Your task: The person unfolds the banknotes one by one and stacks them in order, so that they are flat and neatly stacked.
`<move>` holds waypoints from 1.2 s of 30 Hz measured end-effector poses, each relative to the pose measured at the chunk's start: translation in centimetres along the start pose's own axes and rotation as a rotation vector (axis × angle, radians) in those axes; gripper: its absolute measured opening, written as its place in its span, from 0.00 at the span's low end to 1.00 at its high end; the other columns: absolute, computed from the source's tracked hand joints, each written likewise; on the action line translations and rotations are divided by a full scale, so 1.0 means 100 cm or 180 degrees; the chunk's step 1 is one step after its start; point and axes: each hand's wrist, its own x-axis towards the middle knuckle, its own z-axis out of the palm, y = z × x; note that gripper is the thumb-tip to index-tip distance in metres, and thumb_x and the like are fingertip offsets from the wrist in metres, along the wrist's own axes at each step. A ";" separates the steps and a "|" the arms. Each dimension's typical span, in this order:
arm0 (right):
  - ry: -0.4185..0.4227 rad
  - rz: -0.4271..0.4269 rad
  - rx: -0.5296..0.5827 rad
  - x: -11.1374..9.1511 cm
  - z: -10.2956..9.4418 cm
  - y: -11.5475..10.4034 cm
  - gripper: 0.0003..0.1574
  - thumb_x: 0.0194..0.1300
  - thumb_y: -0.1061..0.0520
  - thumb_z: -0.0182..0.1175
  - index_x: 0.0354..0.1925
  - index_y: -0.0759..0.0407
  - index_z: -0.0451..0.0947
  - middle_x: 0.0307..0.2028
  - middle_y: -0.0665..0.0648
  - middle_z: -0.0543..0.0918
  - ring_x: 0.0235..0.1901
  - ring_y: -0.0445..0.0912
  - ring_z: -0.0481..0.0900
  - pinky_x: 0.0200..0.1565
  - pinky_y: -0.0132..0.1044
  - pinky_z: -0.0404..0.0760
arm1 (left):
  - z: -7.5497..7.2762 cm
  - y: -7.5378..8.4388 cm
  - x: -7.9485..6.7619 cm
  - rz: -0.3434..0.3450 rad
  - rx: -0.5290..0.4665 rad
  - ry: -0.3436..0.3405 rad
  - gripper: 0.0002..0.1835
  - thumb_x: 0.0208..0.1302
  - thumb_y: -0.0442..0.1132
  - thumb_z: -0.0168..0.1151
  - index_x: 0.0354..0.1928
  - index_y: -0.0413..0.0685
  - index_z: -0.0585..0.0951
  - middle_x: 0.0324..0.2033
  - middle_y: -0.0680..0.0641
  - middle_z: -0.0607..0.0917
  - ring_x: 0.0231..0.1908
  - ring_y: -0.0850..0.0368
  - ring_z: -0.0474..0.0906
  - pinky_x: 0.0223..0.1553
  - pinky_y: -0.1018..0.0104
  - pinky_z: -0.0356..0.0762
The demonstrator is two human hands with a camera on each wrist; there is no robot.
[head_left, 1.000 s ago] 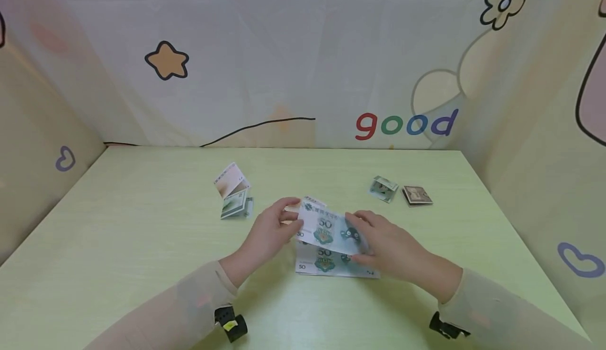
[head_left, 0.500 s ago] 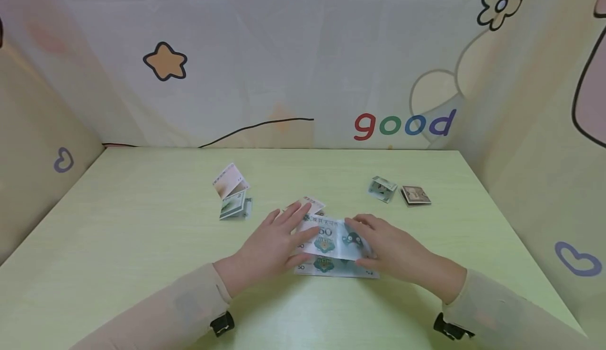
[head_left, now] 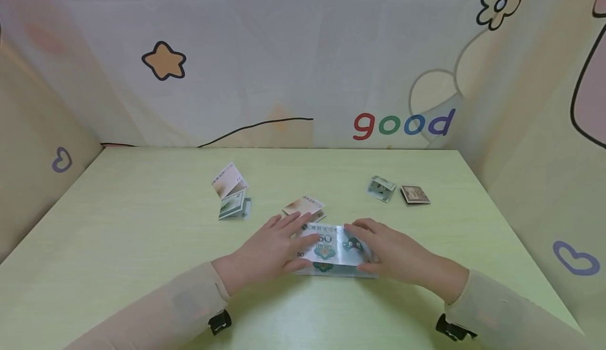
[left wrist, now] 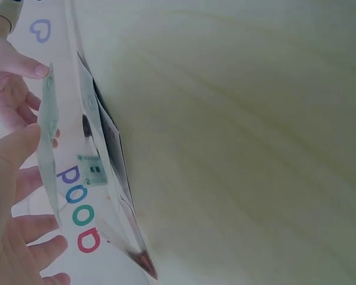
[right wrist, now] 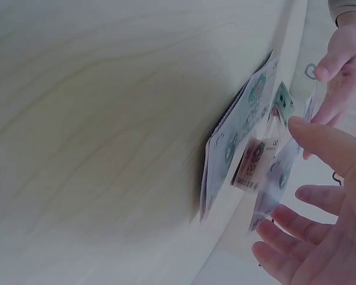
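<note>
Your right hand (head_left: 402,252) has the right end of the upper 50 note (head_left: 326,242) between its thumb and fingers, thumb at the near edge and fingertips toward the far one. Your left hand (head_left: 267,252) lies at the other end of that note, fingers spread and fairly straight, touching it. The note sits between your two hands, face up, above the lower notes (head_left: 336,271), which rest on the worktop (head_left: 142,223); both wrist views show a gap between the two. The lower notes show a strip of green print along the side nearest you. (Those wrist views are hazy, so I can't fairly say how many sheets lie there.)

Just beyond the fingers of your left hand is a folded pinkish-brown note (head_left: 303,206). Farther to your left, a folded pink note (head_left: 229,180) and a folded green note (head_left: 232,204) are close together, the green one nearer you. Off to your right, beyond your right hand, a small green folded note (head_left: 381,188) is just beside a brown folded note (head_left: 415,195). Behind the worktop hangs a pale backdrop (head_left: 255,66) with an orange star (head_left: 163,61) and the coloured word "good" (head_left: 404,124).
</note>
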 end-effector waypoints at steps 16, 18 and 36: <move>-0.0017 -0.0194 -0.0005 -0.001 0.006 0.006 0.46 0.52 0.49 0.70 0.65 0.57 0.64 0.61 0.60 0.67 0.57 0.54 0.69 0.54 0.50 0.72 | 0.006 -0.001 0.002 -0.0004 0.0114 -0.0185 0.32 0.63 0.63 0.50 0.66 0.60 0.67 0.66 0.44 0.64 0.65 0.49 0.59 0.61 0.51 0.60; -0.0030 -0.0212 -0.0006 -0.001 0.008 0.007 0.45 0.52 0.49 0.70 0.65 0.58 0.65 0.60 0.61 0.68 0.56 0.53 0.70 0.53 0.50 0.73 | 0.006 0.000 0.003 -0.0007 0.0089 -0.0218 0.32 0.63 0.63 0.51 0.66 0.60 0.68 0.66 0.44 0.64 0.64 0.49 0.60 0.61 0.50 0.61; -0.0270 -0.0198 -0.0034 0.008 0.016 0.010 0.44 0.52 0.47 0.70 0.64 0.58 0.66 0.59 0.59 0.69 0.56 0.51 0.70 0.55 0.48 0.71 | 0.013 0.004 0.010 -0.0040 0.0170 -0.0492 0.30 0.62 0.62 0.53 0.64 0.59 0.71 0.61 0.46 0.71 0.59 0.49 0.68 0.58 0.52 0.64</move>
